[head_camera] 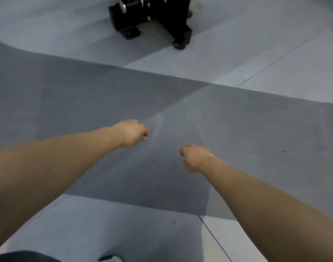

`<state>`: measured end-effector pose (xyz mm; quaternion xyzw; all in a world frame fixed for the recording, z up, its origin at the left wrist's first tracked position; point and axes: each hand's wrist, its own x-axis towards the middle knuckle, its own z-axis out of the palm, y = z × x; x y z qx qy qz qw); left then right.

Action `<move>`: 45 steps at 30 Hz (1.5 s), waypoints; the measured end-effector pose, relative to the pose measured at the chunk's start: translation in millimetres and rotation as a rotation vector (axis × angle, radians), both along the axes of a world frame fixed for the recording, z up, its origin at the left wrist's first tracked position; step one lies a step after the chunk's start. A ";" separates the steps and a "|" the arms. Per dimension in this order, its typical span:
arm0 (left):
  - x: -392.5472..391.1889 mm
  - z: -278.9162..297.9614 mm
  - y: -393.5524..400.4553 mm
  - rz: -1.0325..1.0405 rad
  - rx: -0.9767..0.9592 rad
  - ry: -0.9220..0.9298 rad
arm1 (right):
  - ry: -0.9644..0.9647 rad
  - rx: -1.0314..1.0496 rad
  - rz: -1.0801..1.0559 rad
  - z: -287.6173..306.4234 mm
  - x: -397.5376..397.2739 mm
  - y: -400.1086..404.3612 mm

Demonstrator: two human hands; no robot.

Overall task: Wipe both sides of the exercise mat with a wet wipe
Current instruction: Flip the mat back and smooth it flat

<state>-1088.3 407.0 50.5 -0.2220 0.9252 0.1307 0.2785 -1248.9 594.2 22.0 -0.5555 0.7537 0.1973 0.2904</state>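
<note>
A dark grey exercise mat (pixel 256 129) lies flat on the floor and runs across the view from left to right. Both my arms reach out over its middle. My left hand (pixel 132 133) is curled into a fist above the mat, and nothing shows in it. My right hand (pixel 194 157) is also a fist, a little nearer and to the right, with nothing visible in it. No wet wipe is in view. A pale smear (pixel 159 120) marks the mat just beyond my left hand.
The floor (pixel 275 59) is light grey tile with thin joints. A black wheeled piece of equipment (pixel 152 21) stands beyond the mat's far edge at top centre. My dark clothing (pixel 20 257) and a shoe tip (pixel 111 259) show at the bottom edge.
</note>
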 end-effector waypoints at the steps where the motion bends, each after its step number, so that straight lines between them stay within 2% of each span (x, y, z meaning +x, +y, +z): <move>1: 10.3 6.3 8.0 -0.002 -0.013 -0.025 | -0.002 0.041 0.006 -7.1 5.0 4.9; 5: 60.2 44.9 54.6 -0.089 -0.053 -0.201 | -0.054 0.120 0.043 -14.3 35.3 1.5; 8: 82.0 48.9 72.2 -0.241 -0.088 -0.242 | -0.067 0.007 0.043 -14.6 57.0 -21.3; 13: 93.6 -21.5 43.2 -0.247 -0.100 -0.179 | 0.011 -0.039 0.164 -51.5 94.5 -34.0; 16: 108.4 -64.8 28.4 -0.244 -0.055 -0.174 | 0.007 -0.046 0.143 -73.2 108.7 -19.0; 22: 133.5 -96.2 43.1 -0.350 -0.077 -0.167 | 0.022 -0.064 0.050 -93.5 138.4 21.2; 26: 135.3 -105.7 46.7 -0.393 -0.108 -0.133 | 0.030 -0.074 0.067 -107.3 147.7 41.7; 36: 147.8 -89.5 33.8 -0.523 -0.065 -0.041 | -0.028 -0.070 0.095 -97.6 141.5 39.1; 41: 138.4 -75.1 42.8 -0.608 -0.063 0.036 | -0.125 -0.088 0.139 -69.8 126.6 36.8; 45: 130.3 -55.1 36.3 -0.579 -0.095 0.063 | -0.168 -0.109 0.082 -48.3 117.3 29.9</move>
